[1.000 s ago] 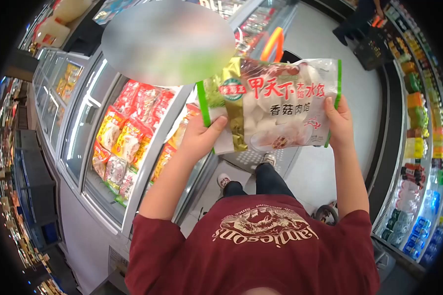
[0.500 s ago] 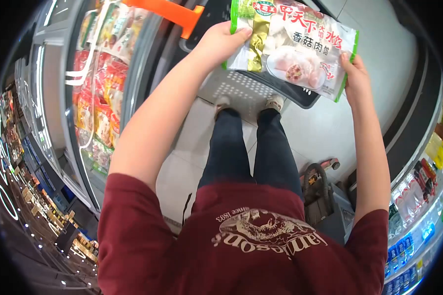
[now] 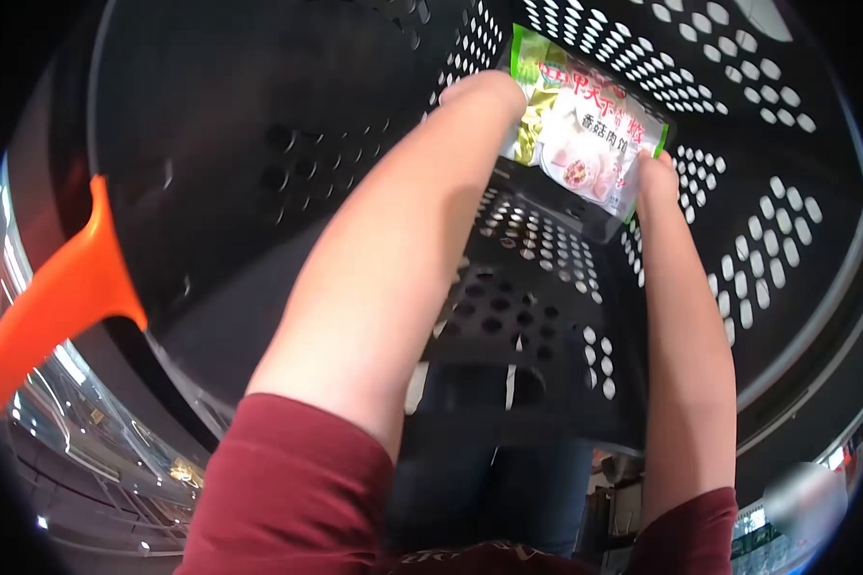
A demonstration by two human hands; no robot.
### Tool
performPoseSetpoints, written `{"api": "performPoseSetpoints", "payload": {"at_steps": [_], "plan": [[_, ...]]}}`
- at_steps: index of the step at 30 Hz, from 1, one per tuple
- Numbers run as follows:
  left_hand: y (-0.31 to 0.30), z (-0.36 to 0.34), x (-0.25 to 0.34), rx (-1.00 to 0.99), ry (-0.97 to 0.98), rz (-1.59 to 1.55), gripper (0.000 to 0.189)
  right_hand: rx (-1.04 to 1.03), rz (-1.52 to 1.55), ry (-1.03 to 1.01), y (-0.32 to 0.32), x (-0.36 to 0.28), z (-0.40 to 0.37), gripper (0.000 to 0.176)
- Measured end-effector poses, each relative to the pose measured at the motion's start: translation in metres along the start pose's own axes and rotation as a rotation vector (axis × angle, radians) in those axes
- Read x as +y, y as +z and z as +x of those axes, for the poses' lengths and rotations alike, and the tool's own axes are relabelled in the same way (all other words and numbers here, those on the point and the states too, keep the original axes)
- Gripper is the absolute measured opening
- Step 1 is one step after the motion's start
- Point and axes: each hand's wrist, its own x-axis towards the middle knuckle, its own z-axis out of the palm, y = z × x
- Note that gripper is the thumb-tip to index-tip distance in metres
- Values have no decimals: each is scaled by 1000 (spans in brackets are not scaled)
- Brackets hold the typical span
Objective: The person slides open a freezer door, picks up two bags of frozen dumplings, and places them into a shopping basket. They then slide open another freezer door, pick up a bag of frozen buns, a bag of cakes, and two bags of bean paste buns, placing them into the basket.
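A bag of frozen dumplings [image 3: 594,139] with green edges and red lettering lies deep inside a black shopping basket [image 3: 211,125], printed side up. My left hand [image 3: 489,93] is at the bag's left edge, its fingers mostly hidden by the back of the hand. My right hand [image 3: 658,180] grips the lower right corner, thumb on top. Both forearms reach down past the perforated basket wall nearest me.
An orange handle [image 3: 62,297] stands out at the basket's left side. Perforated walls surround the bag. Below the near wall, dark trousers [image 3: 494,489] show. Lit store fittings appear at the lower left and blurred shelves at the lower right.
Both hands have carried the dumpling bag down from above the basket to inside it. My view has leaned forward, so the basket now fills most of the picture.
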Motion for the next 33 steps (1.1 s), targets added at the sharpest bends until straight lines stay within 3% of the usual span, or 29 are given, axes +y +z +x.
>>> {"api": "performPoseSetpoints", "payload": {"at_steps": [1, 3, 6, 9, 13, 15, 16, 17, 19, 20, 22, 23, 24, 25, 26, 29, 31, 32, 33], "plan": [[5, 4, 3, -21, -33, -50, 42, -17, 106, -18, 3, 21, 19, 18], [9, -4, 2, 4, 7, 18, 40, 116, -83, -41, 8, 54, 43, 18], [22, 20, -3, 7, 33, -88, 39, 119, -121, -52, 10, 32, 19, 18], [40, 47, -5, 52, 4, -208, 37, 158, 52, 19, 18, 51, 42, 17], [12, 32, 12, 25, 73, -120, 30, 155, 153, 182, -5, 19, 10, 28], [-4, 8, 12, 78, 157, -188, 32, 30, 117, 284, -12, -2, -16, 43], [40, 48, -1, 36, 63, -284, 32, -94, -41, 333, 6, 33, 29, 48], [17, 46, 10, -36, 185, -188, 32, -6, 0, 407, 2, 26, 1, 52], [-16, 4, 15, 5, 176, -191, 32, 69, -228, 402, 1, 3, -5, 71], [-16, -19, 15, 66, 174, -207, 32, 24, -315, 354, -1, 7, -8, 71], [-25, -74, 18, -16, 199, -172, 27, -68, -373, 278, 3, -8, -28, 66], [-9, -90, 21, 62, 212, -211, 25, -112, -340, 274, 9, -21, -54, 61], [-31, -137, 11, 43, 356, -188, 24, -223, -119, 203, 15, -37, -83, 53], [-51, -181, 8, 50, 356, -185, 20, -366, 101, 143, 18, -57, -104, 46], [-61, -224, -3, 111, 401, -279, 20, -670, 306, 371, 10, -83, -107, 41], [-86, -380, -70, 417, 607, -657, 19, -779, 110, 75, 32, -230, -279, 43], [-76, -462, -124, 559, 749, -730, 21, -915, 185, -6, 25, -267, -359, 44], [-62, -488, -147, 625, 638, -800, 21, -1043, 223, -43, 17, -267, -360, 43], [-43, -506, -172, 685, 552, -878, 21, -1040, 153, -58, 20, -274, -386, 40]]}}
